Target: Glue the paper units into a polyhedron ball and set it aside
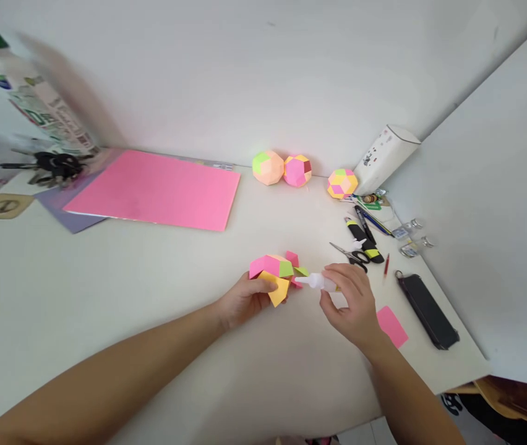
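Note:
My left hand (247, 300) grips a partly folded paper polyhedron (270, 266) with pink, green, peach and orange faces. Its flaps stick out at the right and bottom, and my thumb presses on the orange one. In my right hand (349, 300) is a small white glue bottle (318, 282), held between thumb and fingers. The bottle lies almost level, its thin nozzle pointing left at the flaps on the model's right side. Whether the tip touches the paper I cannot tell. My left fingers are mostly hidden behind the model.
Finished paper balls (268, 168) stand along the wall. Scissors (354, 254), a black-and-yellow cutter (364, 240), a pink paper piece (392, 326) and a black pouch (428, 311) lie to the right. Pink sheets (161, 191), keys (57, 167) and a large bottle (43, 102) are at left.

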Available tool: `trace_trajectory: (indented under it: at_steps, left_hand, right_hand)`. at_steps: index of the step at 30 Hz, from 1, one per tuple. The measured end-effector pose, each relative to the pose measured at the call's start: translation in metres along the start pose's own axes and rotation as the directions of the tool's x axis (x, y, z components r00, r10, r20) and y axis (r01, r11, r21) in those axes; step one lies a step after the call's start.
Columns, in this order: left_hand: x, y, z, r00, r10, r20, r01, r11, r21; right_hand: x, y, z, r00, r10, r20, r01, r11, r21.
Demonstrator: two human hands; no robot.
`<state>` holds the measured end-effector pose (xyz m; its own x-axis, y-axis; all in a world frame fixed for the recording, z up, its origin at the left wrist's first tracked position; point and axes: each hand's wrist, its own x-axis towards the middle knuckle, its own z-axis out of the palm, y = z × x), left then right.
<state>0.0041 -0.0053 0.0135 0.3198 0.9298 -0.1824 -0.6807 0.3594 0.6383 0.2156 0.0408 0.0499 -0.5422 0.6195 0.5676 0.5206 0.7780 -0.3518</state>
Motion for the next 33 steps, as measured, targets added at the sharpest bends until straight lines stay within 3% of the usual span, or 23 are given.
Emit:
trace_trajectory:
  at_steps: [3,11,33]
  left_hand:
    - [-0.0007,0.0005,0.0001,1.0,-0.019,-0.012,0.019,1.0,-0.002]
    - [-0.0011,0.0004,0.0,0.998,-0.055,-0.006,0.056,0.995,0.078]
    - [-0.0004,-0.0033,-0.0054,0.995,-0.09,-0.035,0.091,0.995,0.04]
  right_hand:
    - [0.0001,0.0009,0.0047,0.986,-0.168,-0.023,0.165,0.982,-0.094]
    - [0.0035,-0.0023,0.0065,0.967,-0.253,-0.002,0.25,0.958,-0.141]
    - [0.004,-0.0062,0.0095,0.933,-0.352,-0.073,0.322,0.909,-0.266]
